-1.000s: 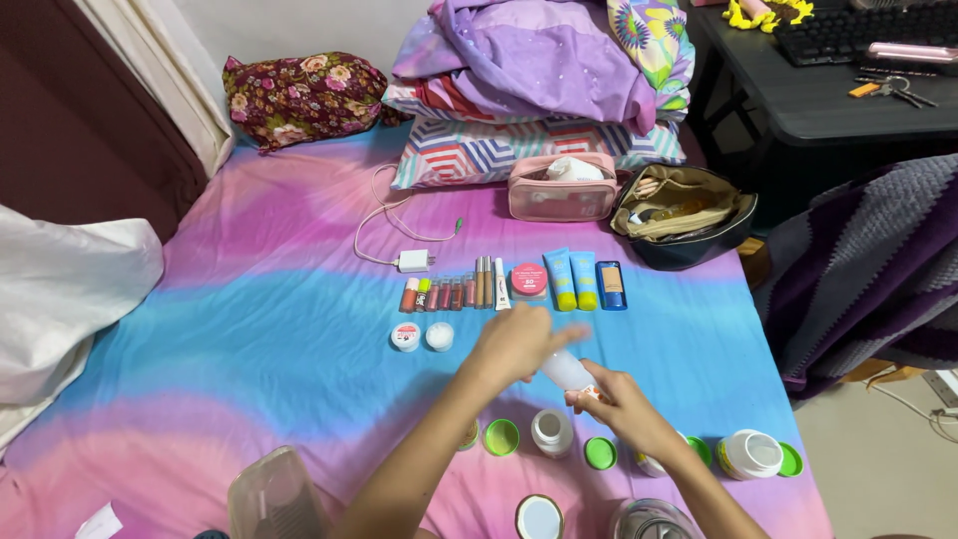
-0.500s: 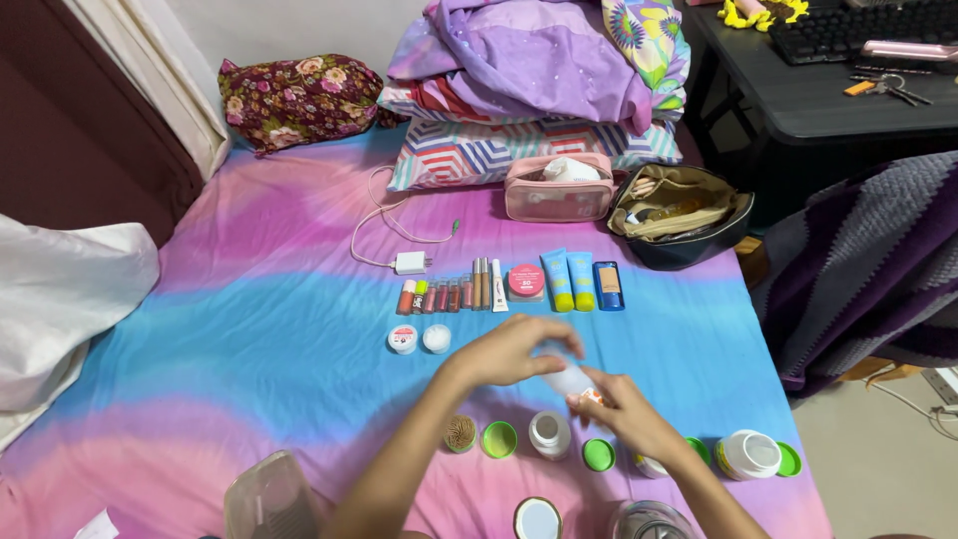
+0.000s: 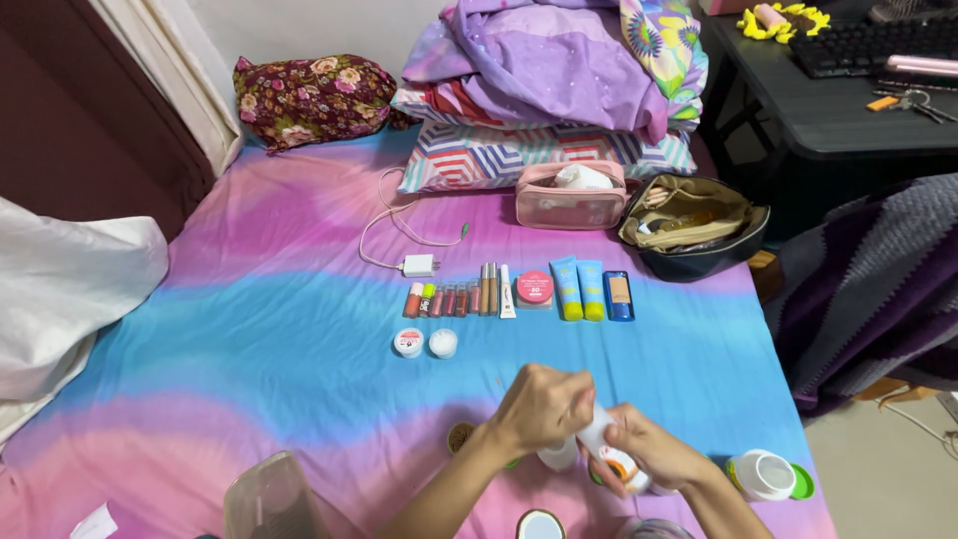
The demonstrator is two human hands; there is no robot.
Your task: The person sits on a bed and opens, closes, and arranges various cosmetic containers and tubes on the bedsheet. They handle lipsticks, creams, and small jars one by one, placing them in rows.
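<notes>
While my right hand (image 3: 644,454) grips the small white bottle (image 3: 611,454) by its body above the bed's (image 3: 249,299) near edge, my left hand (image 3: 544,404) closes over its top, so it stays steady. Beyond, two blue-and-yellow tubes (image 3: 579,289) lie side by side; two small round white jars (image 3: 424,342) sit nearer.

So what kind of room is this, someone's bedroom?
Most likely a bedroom: a bed with a pink-and-blue sheet, stacked pillows and a purple blanket at its head, and a dark desk with a keyboard beside it.
</notes>
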